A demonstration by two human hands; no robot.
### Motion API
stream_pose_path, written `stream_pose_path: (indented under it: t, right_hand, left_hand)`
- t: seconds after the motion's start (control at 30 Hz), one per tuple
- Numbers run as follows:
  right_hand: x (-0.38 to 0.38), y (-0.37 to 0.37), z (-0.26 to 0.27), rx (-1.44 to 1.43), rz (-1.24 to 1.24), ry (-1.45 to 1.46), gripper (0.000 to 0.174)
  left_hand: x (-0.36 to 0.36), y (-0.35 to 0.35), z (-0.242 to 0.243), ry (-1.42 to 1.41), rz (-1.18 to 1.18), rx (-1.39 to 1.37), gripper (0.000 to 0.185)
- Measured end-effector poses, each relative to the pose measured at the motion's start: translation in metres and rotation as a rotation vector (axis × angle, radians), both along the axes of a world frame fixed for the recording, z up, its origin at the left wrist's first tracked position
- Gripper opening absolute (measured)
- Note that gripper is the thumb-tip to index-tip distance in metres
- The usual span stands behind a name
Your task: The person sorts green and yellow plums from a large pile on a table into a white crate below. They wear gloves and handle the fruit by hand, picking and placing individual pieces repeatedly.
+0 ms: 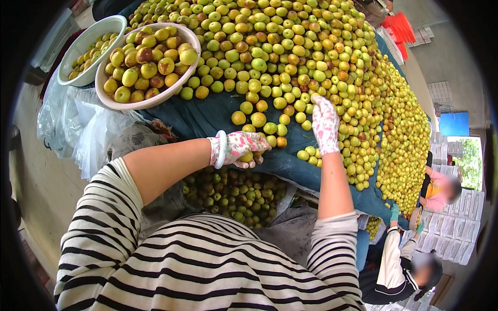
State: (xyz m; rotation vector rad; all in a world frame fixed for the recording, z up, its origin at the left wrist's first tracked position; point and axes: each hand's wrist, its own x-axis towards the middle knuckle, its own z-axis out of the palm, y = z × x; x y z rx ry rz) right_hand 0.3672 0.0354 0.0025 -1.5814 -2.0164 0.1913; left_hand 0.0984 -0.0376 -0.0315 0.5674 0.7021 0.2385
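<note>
My left hand point(242, 147), in a flower-patterned glove with a pale bangle at the wrist, is curled around a few yellow-green jujubes point(246, 157). It hovers at the near edge of a dark blue cloth point(268, 163). My right hand point(326, 122), gloved alike, reaches palm-down onto the large heap of jujubes point(268, 46); its fingertips touch fruit, but whether they grip any is hidden. Loose jujubes point(258, 119) lie on the cloth between the hands. Below the table edge, in front of my body, is a lined container of darker, browner jujubes point(237, 198).
At the left stand a pink plastic basket point(102, 91) of brown-patched jujubes and a pale green basket point(64, 74) holding more. Clear plastic bags point(97, 124) hang below them. Two people point(393, 268) point(437, 190) work at the right, near stacked white boxes point(447, 233).
</note>
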Motion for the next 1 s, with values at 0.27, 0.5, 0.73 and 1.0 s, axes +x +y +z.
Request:
stream_pose_path:
  t: [0.27,0.5,0.73,1.0]
  right_hand:
    - [-0.025,0.073,-0.001,-0.319,-0.334,-0.549,0.052]
    - [-0.008,0.029,-0.019,-0.235,-0.085,-0.34,0.048]
    - [-0.01,-0.043,0.02,-0.543,0.103,0.914,0.06]
    - [-0.047,-0.079,0.029,-0.564,0.37,0.963,0.052]
  left_hand:
    - [0.004,0.005,-0.004,0.014,-0.089,0.038,0.026]
    - [0.003,0.004,-0.008,-0.026,-0.101,0.052,0.024]
    - [0.005,-0.001,0.0,-0.121,-0.037,0.025,0.027]
    - [0.013,0.001,0.013,-0.265,-0.017,-0.061,0.06]
